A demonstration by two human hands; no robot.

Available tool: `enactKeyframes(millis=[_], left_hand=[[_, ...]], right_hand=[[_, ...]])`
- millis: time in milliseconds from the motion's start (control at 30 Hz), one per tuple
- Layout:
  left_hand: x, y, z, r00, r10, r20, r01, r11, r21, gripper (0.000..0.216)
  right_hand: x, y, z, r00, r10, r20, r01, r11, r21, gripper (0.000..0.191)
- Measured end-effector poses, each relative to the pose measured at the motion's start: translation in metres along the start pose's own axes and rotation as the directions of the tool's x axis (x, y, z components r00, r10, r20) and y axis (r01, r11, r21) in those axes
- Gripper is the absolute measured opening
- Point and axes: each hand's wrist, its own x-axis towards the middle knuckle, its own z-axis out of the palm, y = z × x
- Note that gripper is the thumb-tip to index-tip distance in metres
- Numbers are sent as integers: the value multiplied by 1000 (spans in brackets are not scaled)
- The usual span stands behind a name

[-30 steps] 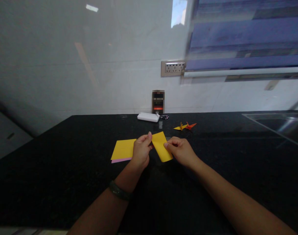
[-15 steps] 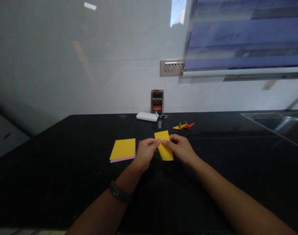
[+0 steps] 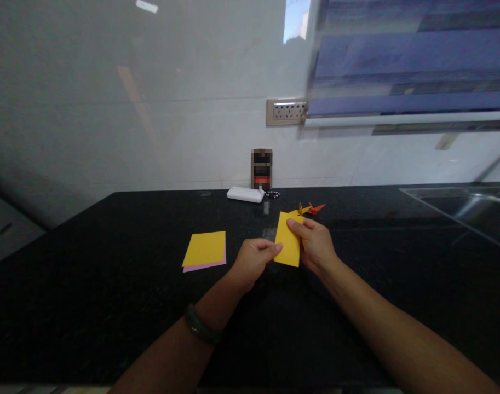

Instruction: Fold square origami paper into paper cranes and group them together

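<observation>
Between my hands, above the dark countertop, is a sheet of yellow paper [image 3: 287, 243] folded into a narrow rectangle. My left hand [image 3: 253, 261] pinches its lower left edge between thumb and fingers. My right hand [image 3: 317, 241] grips the upper right side, thumb lying on the front and fingers behind. To the left of my left hand lie square sheets, a yellow sheet [image 3: 205, 248] on top of a pink sheet [image 3: 204, 267]. Just beyond the held paper are a yellow paper crane [image 3: 301, 209], partly hidden by it, and an orange paper crane [image 3: 315, 209].
A white oblong case [image 3: 245, 194] lies near the wall, beside a beaded strap [image 3: 272, 194]. A blurred upright object [image 3: 262, 168] leans on the wall. Above are a socket panel [image 3: 288, 112] and a purple blind [image 3: 418, 60]. A sink [image 3: 475, 210] is at the right.
The folded yellow paper has moved right and turned, its top now leaning right. My right hand has shifted right with it; my left hand has slid down to the lower left edge.
</observation>
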Motion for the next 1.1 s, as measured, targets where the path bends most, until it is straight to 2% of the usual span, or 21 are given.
enactKeyframes(millis=[233, 300, 367, 400, 433, 500, 567, 600, 633, 700, 800, 900, 1000, 1100], left_hand=[[1, 2, 0, 999, 17, -32, -15, 997, 73, 23], [3, 2, -1, 997, 19, -79, -14, 998, 62, 25], [5, 2, -2, 993, -11, -114, 13, 1000, 10, 33], [5, 3, -3, 993, -47, -111, 44, 999, -31, 38], [6, 3, -4, 992, -95, -88, 88, 993, -81, 44], [7, 5, -7, 982, -190, -13, 184, 965, -185, 56], [10, 5, -11, 973, -231, 30, 229, 928, -292, 56], [11, 5, -12, 975, -220, 19, 213, 913, -348, 49], [12, 4, -13, 981, -194, -3, 176, 900, -398, 38], [14, 2, -15, 991, -128, -34, 97, 878, -468, 19], [16, 0, -15, 998, -60, -24, 40, 863, -504, 11], [16, 0, -15, 998, -26, -63, -9, 868, -496, 10], [17, 0, -16, 997, -10, -83, -33, 865, -500, 10], [17, 0, -17, 999, 14, -47, -36, 864, -502, 11]], right_hand=[[10, -7, 0, 984, -4, -178, 13, 999, 51, 12], [13, -5, -4, 973, -84, -217, 89, 996, 13, 12], [16, -4, -9, 948, -248, -198, 230, 967, -108, 12], [16, -3, -11, 925, -357, -133, 324, 921, -217, 12], [15, -3, -12, 888, -460, -18, 429, 840, -333, 11], [11, -1, -14, 761, -567, 316, 645, 608, -463, 4], [6, 1, -14, 607, -510, 610, 794, 422, -437, 12], [4, 2, -14, 540, -468, 699, 840, 355, -411, 17], [1, 4, -14, 487, -427, 762, 871, 300, -388, 22], [-2, 7, -14, 428, -370, 825, 903, 210, -374, 29], [-5, 10, -14, 424, -315, 849, 905, 113, -410, 36], [-5, 9, -14, 436, -278, 856, 896, 44, -442, 31], [-6, 5, -13, 440, -271, 856, 893, 34, -448, 18], [-7, 3, -10, 450, -257, 855, 892, 77, -446, 13]])
